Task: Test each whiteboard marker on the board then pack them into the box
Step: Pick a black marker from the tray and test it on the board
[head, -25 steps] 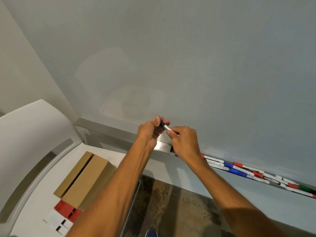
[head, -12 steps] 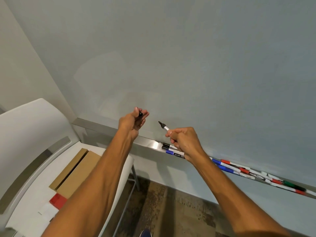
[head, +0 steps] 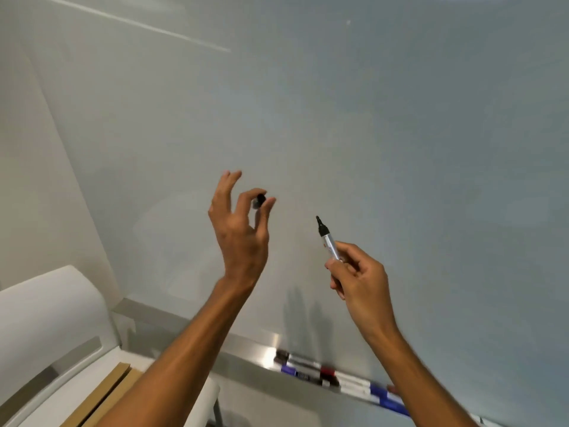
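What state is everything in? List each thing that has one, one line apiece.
black marker: uncapped, tip up, held by the right hand.
cap: off the marker, pinched between thumb and forefinger of the left hand.
tray markers: lying in the tray; caps look on.
whiteboard: no ink mark visible near the tip.
cardboard box: on the chair, mostly cut off; open or closed cannot be told.

- Whiteboard (head: 338,103): pale grey, upright, bare of ink.
- Black marker (head: 328,241): uncapped, silver barrel, tip pointing up at the whiteboard's middle, gripped by the right hand (head: 360,282).
- Cap (head: 259,201): black, pinched by the left hand (head: 240,232), before the whiteboard.
- Remaining markers (head: 338,379): black, blue and red, capped, lying along the whiteboard's bottom ledge.
- Cardboard box (head: 104,396): brown, below the whiteboard's lower-left corner.
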Available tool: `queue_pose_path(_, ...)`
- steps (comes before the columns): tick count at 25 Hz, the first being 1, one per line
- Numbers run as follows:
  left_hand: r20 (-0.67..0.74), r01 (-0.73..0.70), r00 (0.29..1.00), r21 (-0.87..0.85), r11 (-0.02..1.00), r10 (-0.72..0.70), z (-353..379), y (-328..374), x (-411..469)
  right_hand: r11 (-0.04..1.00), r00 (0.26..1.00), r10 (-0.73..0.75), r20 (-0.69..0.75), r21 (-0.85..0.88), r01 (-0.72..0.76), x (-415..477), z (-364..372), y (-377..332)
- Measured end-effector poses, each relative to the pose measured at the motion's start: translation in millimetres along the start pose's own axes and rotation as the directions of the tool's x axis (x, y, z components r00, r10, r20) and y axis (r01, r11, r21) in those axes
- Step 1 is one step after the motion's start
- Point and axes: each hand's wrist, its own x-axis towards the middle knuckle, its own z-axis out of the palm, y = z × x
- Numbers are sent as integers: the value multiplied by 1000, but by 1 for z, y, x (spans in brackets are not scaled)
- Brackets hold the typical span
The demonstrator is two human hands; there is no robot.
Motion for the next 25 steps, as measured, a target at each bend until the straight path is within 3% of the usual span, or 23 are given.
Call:
queue_pose_path(3,-3,-274,961,68,959,275,29,22,45,990,986,-133,-104,28,137,20,-20,-38)
queue_pose_path(8,116,-480,874,44,876,472,75,48,105,955,924,-297,-240,-94,283,54,-44,-83)
queue_pose_path(14,149,-505,855,19,863,497,109,63,148,874,814,-476,-333,-275,399,85,-49,-126)
queue_pose_path(19,59,-549,836,82,832,545,123,58,167,808,687,-589,-425,-340,482,108,-46,-153)
queue_pose_path(25,-52,-607,791,49,793,609,138,39,185,775,654,-631,-416,-372,511,122,-39,-166)
